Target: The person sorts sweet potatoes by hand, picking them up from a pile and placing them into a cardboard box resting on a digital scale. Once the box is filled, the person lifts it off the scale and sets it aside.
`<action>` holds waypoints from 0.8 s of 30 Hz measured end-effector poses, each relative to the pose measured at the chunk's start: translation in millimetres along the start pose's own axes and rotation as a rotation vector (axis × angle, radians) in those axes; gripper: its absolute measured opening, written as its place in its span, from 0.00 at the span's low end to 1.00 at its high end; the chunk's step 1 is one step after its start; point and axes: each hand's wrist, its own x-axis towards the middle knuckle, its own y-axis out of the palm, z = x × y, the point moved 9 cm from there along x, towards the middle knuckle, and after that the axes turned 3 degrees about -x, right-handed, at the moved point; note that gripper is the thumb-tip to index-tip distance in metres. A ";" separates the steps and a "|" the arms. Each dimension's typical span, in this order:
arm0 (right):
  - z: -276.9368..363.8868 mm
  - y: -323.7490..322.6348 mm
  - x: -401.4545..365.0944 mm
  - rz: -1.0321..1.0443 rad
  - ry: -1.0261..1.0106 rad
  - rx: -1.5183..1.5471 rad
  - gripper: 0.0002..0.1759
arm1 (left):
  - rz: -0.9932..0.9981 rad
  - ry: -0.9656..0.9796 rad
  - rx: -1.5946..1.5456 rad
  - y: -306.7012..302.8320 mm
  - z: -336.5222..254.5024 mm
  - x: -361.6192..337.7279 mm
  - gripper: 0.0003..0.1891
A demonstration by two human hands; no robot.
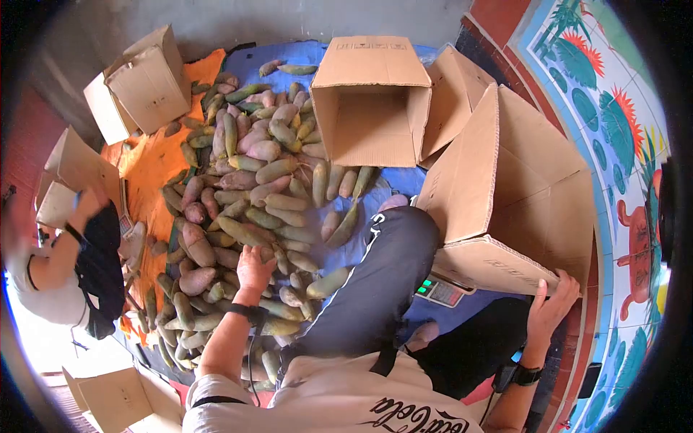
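A large heap of long green and purple-pink tubers lies on blue and orange sheets on the floor. My left hand reaches into the near part of the heap and rests on the tubers, fingers curled over one; a firm grip cannot be told. My right hand holds the lower flap of a big cardboard box lying on its side at my right. I sit with my knee in dark trousers raised between the two hands.
An open empty box stands beyond the heap, another box at the far left. A scale with a green display sits under the big box. Another person crouches at the left. Painted wall at the right.
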 end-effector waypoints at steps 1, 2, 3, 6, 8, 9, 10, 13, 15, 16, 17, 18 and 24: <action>-0.1 -1.3 0.3 -0.009 0.008 0.002 0.18 | -0.009 0.008 0.002 -9.9 -13.8 1.6 0.24; 1.4 -1.5 1.4 -0.006 0.009 0.013 0.18 | -0.065 0.005 -0.147 -24.8 -28.0 4.4 0.23; 2.3 -1.9 2.2 -0.004 0.011 0.024 0.18 | -0.119 0.004 -0.298 -40.9 -42.9 6.8 0.23; 0.7 -1.1 2.6 0.006 0.031 0.052 0.18 | -0.227 0.175 -0.438 -90.0 -102.2 12.8 0.22; -0.3 -0.8 2.9 0.008 0.037 0.059 0.19 | -0.253 0.244 -0.528 -118.8 -142.1 14.1 0.21; -1.1 0.2 2.6 0.019 0.039 0.065 0.19 | -0.318 0.335 -0.664 -141.0 -166.8 9.7 0.21; -2.1 -0.4 2.0 0.013 0.043 0.065 0.19 | -0.383 0.426 -0.799 -162.5 -188.5 2.8 0.21; -2.5 0.4 1.5 0.015 0.054 0.083 0.20 | -0.453 0.607 -0.886 -204.3 -248.1 -17.0 0.24; -1.5 -0.9 1.4 0.009 0.049 0.086 0.20 | -0.516 0.698 -1.090 -224.0 -281.8 -30.8 0.25; -2.1 -1.3 1.4 0.004 0.050 0.087 0.20 | -0.519 0.816 -1.018 -230.2 -300.7 -37.3 0.27; -2.1 -1.1 1.2 0.003 0.048 0.082 0.20 | -0.520 0.930 -0.941 -234.1 -318.7 -43.9 0.29; -1.6 -0.9 0.6 0.004 0.046 0.077 0.20 | -0.481 0.996 -0.954 -234.8 -337.7 -47.0 0.29; -1.1 -1.9 0.0 0.004 0.040 0.092 0.20 | -0.040 1.099 -0.926 -180.8 -422.7 -58.3 0.24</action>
